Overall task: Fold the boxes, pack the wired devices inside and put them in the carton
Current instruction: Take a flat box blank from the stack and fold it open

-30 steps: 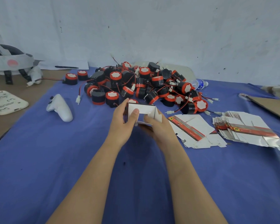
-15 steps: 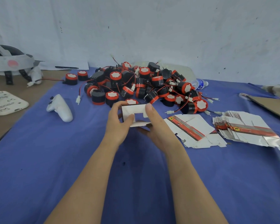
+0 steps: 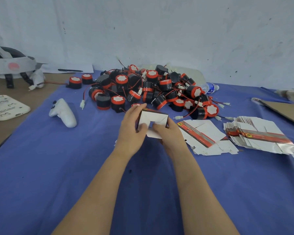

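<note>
The blue cloth (image 3: pixel 58 167) has open room on the near side, out to its left edge. The pile of wired devices (image 3: pixel 153 92) sits farther back, with flat boxes (image 3: pixel 209 134) at the right. The left hand (image 3: pixel 131 131) and right hand (image 3: pixel 170 134) both grip the small white box (image 3: pixel 154 117) just in front of the pile, thumbs on its flap.

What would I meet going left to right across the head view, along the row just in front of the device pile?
White power strip → white controller → half-folded box → loose flat boxes → stacked flat boxes → brown cardboard.
</note>
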`<state>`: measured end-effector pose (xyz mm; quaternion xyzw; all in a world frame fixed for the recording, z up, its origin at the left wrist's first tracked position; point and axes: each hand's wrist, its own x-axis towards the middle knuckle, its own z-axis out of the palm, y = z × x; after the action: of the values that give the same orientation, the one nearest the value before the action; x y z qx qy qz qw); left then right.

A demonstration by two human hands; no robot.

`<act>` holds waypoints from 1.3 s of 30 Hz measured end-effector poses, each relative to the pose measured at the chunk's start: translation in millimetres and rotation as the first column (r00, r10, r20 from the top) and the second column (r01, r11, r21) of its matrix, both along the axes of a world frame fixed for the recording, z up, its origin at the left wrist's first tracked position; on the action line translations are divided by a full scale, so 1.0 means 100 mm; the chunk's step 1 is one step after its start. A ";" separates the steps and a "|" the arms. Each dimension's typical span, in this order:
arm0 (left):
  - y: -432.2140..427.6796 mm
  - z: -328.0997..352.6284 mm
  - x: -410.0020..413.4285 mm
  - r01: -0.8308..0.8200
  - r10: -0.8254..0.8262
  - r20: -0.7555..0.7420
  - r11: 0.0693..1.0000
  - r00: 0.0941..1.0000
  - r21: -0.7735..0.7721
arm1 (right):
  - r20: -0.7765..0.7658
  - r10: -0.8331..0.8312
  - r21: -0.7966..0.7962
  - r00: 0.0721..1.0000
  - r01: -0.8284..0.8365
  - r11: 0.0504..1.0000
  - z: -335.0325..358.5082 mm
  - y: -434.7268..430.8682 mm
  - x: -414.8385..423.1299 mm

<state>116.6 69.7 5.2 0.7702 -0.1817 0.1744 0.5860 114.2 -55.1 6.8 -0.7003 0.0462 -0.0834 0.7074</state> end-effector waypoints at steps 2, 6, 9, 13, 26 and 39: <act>-0.01 0.01 -0.02 0.087 -0.087 -0.014 0.996 0.996 -0.017 | -0.011 -0.039 0.004 0.999 0.039 0.999 0.00 -0.03 0.01; 0.05 0.01 -0.03 0.262 -0.265 -0.094 0.964 0.960 -0.045 | -0.085 -0.024 0.082 0.996 0.031 0.996 0.01 -0.06 0.01; 0.07 -0.02 -0.02 0.276 -0.274 -0.131 0.961 0.953 -0.009 | -0.089 0.047 0.189 0.995 -0.029 0.982 0.01 -0.11 -0.01; 0.06 -0.02 0.02 -0.127 0.128 0.034 0.991 0.991 -0.042 | -0.097 0.165 0.416 0.982 -0.110 0.903 0.02 -0.01 0.01; -0.06 -0.05 0.00 -0.257 0.252 -0.060 0.961 0.966 -0.101 | 0.078 -0.147 0.034 0.986 0.145 0.989 -0.06 0.25 0.03; 0.10 0.11 0.08 -0.198 0.005 -0.379 0.860 0.925 -0.471 | 0.342 -0.115 -0.494 0.933 0.283 0.822 0.12 0.24 -0.11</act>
<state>124.2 79.3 16.6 0.6187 0.0233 0.1007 0.7788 103.6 -30.7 19.3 -0.8399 -0.0120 -0.2715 0.4698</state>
